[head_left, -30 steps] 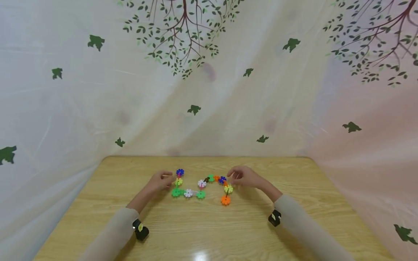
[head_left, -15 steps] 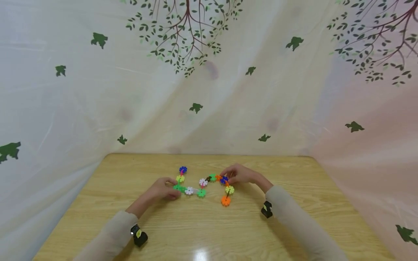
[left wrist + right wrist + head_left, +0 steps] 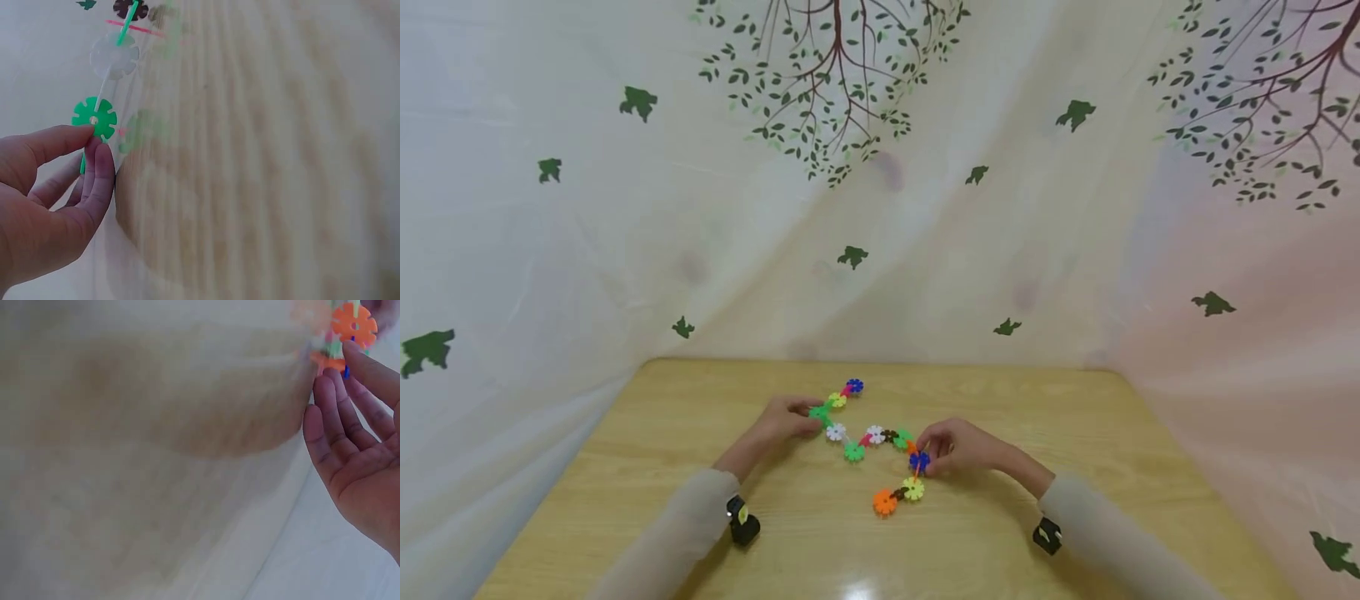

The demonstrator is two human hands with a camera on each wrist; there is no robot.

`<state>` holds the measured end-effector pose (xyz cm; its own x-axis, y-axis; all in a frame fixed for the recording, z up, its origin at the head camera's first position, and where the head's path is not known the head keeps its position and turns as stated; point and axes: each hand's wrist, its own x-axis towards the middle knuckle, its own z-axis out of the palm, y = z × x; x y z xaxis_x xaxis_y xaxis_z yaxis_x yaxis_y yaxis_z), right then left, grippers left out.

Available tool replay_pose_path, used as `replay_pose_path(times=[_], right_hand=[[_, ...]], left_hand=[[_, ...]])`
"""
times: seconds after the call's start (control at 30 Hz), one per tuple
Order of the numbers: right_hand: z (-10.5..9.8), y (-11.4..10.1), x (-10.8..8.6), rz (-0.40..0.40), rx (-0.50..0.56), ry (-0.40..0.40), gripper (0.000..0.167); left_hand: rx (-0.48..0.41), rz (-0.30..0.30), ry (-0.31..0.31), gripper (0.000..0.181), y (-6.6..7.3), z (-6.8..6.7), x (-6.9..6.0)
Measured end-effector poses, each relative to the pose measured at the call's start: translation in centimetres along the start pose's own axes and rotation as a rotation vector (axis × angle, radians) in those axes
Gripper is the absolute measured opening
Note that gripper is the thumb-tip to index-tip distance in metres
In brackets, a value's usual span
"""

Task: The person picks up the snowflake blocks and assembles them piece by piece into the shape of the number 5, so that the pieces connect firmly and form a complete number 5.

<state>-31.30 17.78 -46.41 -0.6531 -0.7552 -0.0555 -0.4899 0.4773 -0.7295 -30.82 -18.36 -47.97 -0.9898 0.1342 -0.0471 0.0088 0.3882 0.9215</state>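
A chain of interlocking snowflake discs lies bent across the wooden table in the head view. Its left part holds a green disc [image 3: 820,412], which my left hand [image 3: 782,419] pinches between thumb and fingertips; the left wrist view shows this grip clearly. Beyond it run a yellow disc [image 3: 837,401] and a blue end disc [image 3: 854,386]. At the right bend my right hand [image 3: 964,446] pinches the chain by a blue disc [image 3: 919,462]. An orange disc [image 3: 354,326] shows by those fingertips in the right wrist view. Toward me the chain ends in an orange disc [image 3: 885,502].
The wooden table [image 3: 1037,400] spreads around the chain on all sides. Behind it hangs a pale curtain [image 3: 910,283] printed with branches and green birds. A small black camera [image 3: 743,525] sits on my left wrist, another [image 3: 1047,535] on my right.
Both hands, at first beside the chain, have taken hold of it. The left end has swung away and rightward; the right end has come toward me, its orange disc swinging left.
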Motion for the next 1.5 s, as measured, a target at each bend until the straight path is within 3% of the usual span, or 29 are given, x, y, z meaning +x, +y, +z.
replay_pose_path(times=[0.3,0.7,1.23,1.5], right_hand=[[2.4,-1.8,-1.2,0.024,0.039,0.041,0.023],[3.3,-3.5,-1.1,0.074,-0.077,0.113,0.024],[4.2,-4.7,-0.9,0.072,-0.156,0.126,0.029],[4.2,-4.5,-0.9,0.085,-0.147,0.114,0.028]], left_hand=[[-0.013,-0.004,-0.004,0.046,0.1,1.0,2.2],[0.074,0.108,-0.106,0.044,1.1,0.9,4.4],[0.086,0.121,-0.089,0.038,1.2,1.7,6.0],[0.127,0.137,-0.047,0.036,0.8,2.2,6.1]])
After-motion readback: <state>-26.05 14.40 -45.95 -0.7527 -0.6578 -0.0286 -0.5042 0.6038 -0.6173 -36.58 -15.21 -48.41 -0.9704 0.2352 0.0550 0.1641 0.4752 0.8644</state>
